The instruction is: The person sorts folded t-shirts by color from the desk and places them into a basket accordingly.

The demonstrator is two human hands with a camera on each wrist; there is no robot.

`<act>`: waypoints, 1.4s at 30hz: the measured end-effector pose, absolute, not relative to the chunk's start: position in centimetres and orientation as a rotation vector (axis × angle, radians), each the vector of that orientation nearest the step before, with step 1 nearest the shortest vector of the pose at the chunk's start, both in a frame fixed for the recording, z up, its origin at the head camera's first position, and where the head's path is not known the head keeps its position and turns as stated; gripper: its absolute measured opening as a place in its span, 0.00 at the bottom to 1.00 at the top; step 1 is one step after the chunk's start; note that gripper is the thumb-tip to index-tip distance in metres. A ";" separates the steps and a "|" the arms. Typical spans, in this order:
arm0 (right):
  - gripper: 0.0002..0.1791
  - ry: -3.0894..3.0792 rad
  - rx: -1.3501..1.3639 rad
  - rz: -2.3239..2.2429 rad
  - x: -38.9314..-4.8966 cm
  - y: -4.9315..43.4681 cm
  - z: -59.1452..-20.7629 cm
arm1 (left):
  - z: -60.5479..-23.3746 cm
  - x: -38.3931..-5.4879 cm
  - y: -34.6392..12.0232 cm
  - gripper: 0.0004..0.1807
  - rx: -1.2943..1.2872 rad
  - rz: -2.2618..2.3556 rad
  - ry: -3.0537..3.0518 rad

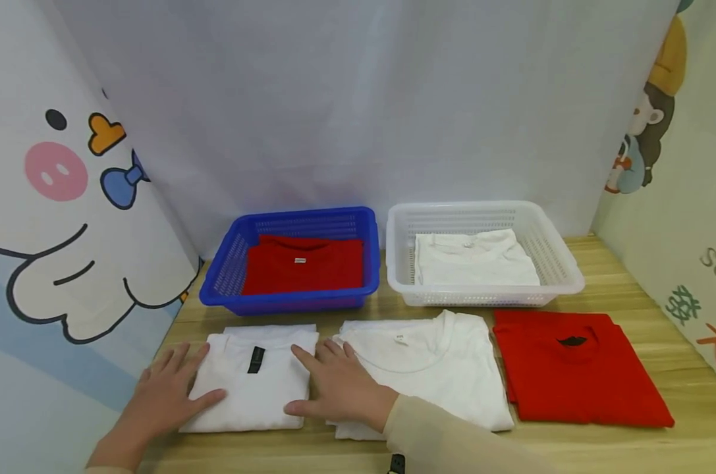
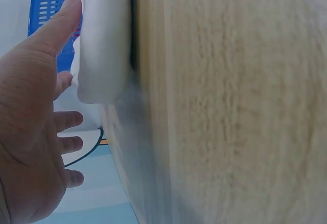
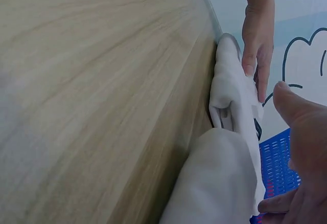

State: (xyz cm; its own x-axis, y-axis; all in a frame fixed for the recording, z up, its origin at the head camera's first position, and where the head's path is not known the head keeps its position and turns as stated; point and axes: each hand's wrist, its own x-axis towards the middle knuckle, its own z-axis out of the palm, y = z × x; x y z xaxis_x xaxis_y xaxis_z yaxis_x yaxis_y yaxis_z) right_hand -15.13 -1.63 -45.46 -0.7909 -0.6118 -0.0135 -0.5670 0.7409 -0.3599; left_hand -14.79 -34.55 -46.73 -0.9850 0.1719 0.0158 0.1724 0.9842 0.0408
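Note:
A folded white T-shirt [image 1: 263,395] with a black neck label lies at the left of the table. My left hand [image 1: 165,395] is at its left edge, fingers spread and thumb over the cloth. The right hand [image 1: 340,388] reaches over the gap between this shirt and a second folded white T-shirt [image 1: 452,388], its fingers extended. In the left wrist view, the left hand [image 2: 30,111] has its thumb along the shirt's folded side [image 2: 104,45]. The right wrist view shows the right hand [image 3: 306,152] beside the white cloth, its thumb raised.
Behind the shirts stand a blue basket [image 1: 298,303] with a folded red T-shirt [image 1: 304,273] and a white basket [image 1: 482,297] with a folded white T-shirt [image 1: 476,263]. Another folded red T-shirt [image 1: 583,382] lies at the right on the wooden table [image 1: 648,329]. Printed curtains flank the table.

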 end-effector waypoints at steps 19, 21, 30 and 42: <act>0.52 2.808 -0.796 -0.374 -16.0 -4.2 -47.2 | -47.3 -15.3 -32.8 0.59 -0.319 -0.201 -3.236; 0.52 2.815 -0.793 -0.362 -15.9 -4.5 -47.2 | -47.5 -15.3 -32.8 0.59 -0.318 -0.202 -3.227; 0.49 2.814 -0.769 -0.438 -16.2 -5.4 -47.5 | -47.5 -15.4 -32.4 0.58 -0.319 -0.292 -3.246; 0.44 2.701 -0.698 -0.912 -16.9 -5.5 -47.5 | -47.5 -15.7 -32.7 0.52 -0.274 -0.535 -3.230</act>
State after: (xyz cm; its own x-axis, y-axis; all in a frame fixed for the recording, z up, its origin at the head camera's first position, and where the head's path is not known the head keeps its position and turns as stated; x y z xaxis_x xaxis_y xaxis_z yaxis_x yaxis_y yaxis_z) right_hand -16.92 -5.50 -47.50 -0.8670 -0.4965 -0.0420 -0.3694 0.6970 -0.6147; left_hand -15.69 -32.74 -47.49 -0.9759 0.1864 -0.1135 0.1399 0.9334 0.3305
